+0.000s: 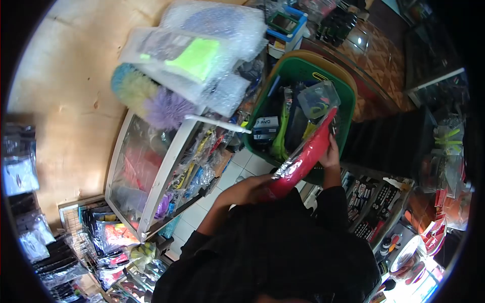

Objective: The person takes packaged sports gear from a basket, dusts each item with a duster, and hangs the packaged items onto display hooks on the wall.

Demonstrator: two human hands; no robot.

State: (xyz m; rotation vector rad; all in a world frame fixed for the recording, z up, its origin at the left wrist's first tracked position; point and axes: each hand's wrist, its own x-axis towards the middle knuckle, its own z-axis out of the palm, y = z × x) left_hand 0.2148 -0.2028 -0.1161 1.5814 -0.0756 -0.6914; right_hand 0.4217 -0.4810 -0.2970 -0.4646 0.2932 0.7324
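A long red item in shiny clear plastic wrap (305,154) lies slantwise across both my hands, close in front of my body. My left hand (246,191) is closed at its near, lower end, with the fingertips partly hidden. Along its right edge, nearer the far end, my right hand (331,153) grips it. The item's far tip overlaps a green basket (348,108). Inside that basket are a clear plastic container (319,99), a bright green long-handled item (281,136) and a dark packet with a white label (266,127).
Left of the basket, bubble-wrapped packages (222,25) and a multicoloured fluffy duster (166,107) rest on a glass display case (149,166). The duster's white handle points toward the basket. Racks of packaged goods (374,202) stand at right. White floor tiles (207,204) show below.
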